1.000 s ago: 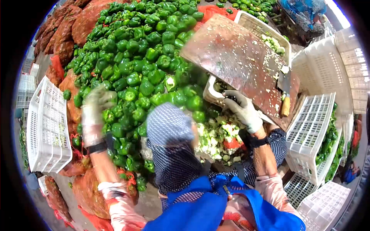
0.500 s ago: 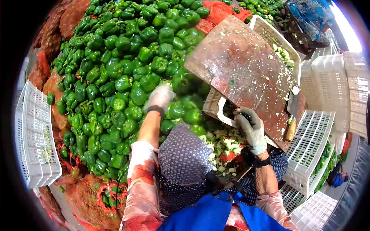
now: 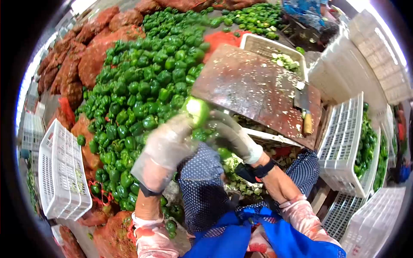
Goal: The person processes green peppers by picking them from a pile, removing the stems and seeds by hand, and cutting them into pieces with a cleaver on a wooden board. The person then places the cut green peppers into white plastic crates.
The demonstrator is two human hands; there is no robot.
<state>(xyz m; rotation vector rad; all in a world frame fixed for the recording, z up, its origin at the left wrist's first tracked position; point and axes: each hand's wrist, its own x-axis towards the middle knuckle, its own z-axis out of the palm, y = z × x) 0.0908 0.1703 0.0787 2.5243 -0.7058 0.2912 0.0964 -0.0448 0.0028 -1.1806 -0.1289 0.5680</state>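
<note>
My left hand [image 3: 165, 142], in a thin pale glove, is closed on a green bell pepper [image 3: 198, 114] with a bright pale patch on its top. To the right, my gloved right hand [image 3: 234, 136] has its fingers curled close beside this pepper; blur hides whether they touch it and what they hold. Beyond both hands spreads a large heap of green bell peppers [image 3: 133, 92]. A stained cutting board [image 3: 247, 86], strewn with pale bits, lies to the upper right. On its right side rests a cleaver with a wooden handle [image 3: 307, 124].
Pale trimmings [image 3: 243, 185] lie below my right hand. A cream crate [image 3: 258, 41] with scraps sits behind the board. White crates [image 3: 342, 142] stand on the right, another white crate [image 3: 62, 172] on the left. Red mesh sacks [image 3: 107, 51] fill the upper left.
My left hand has come back from the heap with a bell pepper. My right hand has moved left from the crate's rim towards it. The view has shifted, showing more background.
</note>
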